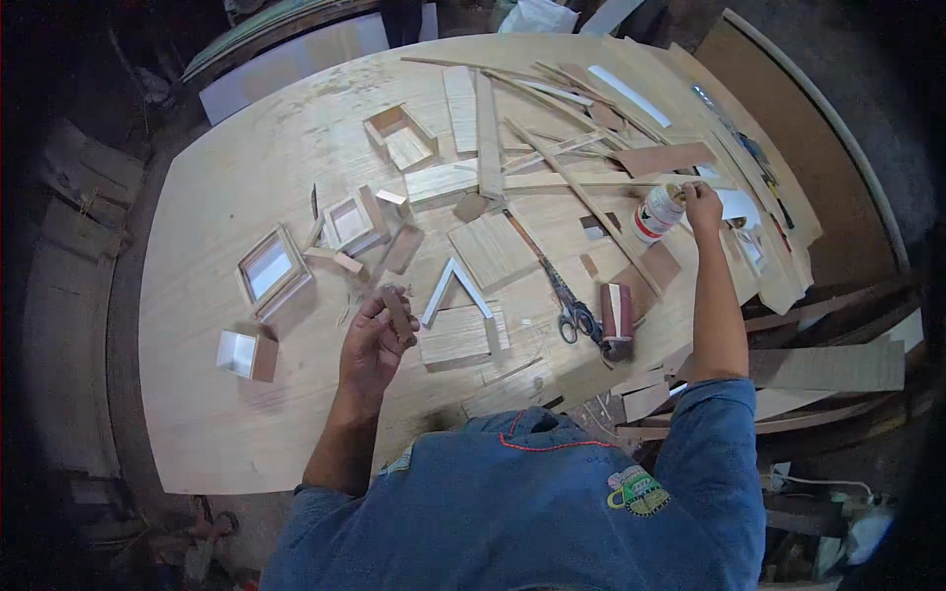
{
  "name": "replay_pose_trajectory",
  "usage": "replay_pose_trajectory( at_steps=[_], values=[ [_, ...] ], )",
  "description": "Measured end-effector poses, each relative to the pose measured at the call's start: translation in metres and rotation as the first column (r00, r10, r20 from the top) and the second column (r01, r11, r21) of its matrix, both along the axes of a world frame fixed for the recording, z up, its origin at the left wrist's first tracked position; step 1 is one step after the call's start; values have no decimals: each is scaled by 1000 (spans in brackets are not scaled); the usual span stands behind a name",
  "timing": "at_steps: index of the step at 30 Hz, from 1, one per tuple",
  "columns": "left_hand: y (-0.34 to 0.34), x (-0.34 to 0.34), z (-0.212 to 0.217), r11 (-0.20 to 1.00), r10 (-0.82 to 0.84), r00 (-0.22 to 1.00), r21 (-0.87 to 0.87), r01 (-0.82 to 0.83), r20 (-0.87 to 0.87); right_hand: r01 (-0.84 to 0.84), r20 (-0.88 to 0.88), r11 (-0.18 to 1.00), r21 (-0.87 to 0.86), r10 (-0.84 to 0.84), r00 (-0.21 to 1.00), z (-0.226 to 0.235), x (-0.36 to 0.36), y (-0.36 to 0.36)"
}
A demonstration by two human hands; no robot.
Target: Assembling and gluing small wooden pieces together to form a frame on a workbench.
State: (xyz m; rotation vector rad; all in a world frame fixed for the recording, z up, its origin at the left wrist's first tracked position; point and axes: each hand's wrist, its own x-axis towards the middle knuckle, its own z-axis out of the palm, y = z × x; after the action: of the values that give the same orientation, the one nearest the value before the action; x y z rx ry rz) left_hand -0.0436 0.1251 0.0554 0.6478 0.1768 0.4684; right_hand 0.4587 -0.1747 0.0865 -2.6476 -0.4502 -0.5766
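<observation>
My left hand [372,340] is closed around a small flat brown piece of wood [399,317], held up over the table's near side. Farther right, my right hand [702,205] pinches at the mouth of a tilted white plastic jar [654,218] with a coloured label. What its fingers hold is too small to make out. Just beyond my left hand is a white-edged V-shaped strip [452,286], over a pale wood block [455,340]. Small box frames, one with a pale panel [268,269] and another [352,222], stand to the left.
Scissors [576,320] and a dark red block-like object [617,313] lie near the right front. Long wooden strips [581,202] crisscross at the far right. An open wooden box [402,138] stands farther back; a small white-faced box [246,355] is at left. Boards [838,366] are stacked beside the table.
</observation>
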Motion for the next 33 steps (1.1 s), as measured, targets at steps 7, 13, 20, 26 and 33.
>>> replay_pose_trajectory(
  at_steps=[7,13,20,26,33],
  values=[
    [7,7,-4,1000,-2,999,-8,2,33,-32,-26,999,-15,31,999,-10,18,-9],
    [2,13,-2,999,-46,999,0,46,-6,-33,-50,999,37,35,998,-6,13,-14],
    [-4,18,2,999,-47,999,16,47,-2,-1,-30,1000,-19,0,1000,1,3,-12],
    [-4,19,1,997,-69,998,15,69,-11,-27,-27,998,64,29,999,8,-7,-9],
    [-4,19,-4,998,-64,997,9,64,-54,-50,68,993,-110,58,996,18,-23,-2]
  ],
)
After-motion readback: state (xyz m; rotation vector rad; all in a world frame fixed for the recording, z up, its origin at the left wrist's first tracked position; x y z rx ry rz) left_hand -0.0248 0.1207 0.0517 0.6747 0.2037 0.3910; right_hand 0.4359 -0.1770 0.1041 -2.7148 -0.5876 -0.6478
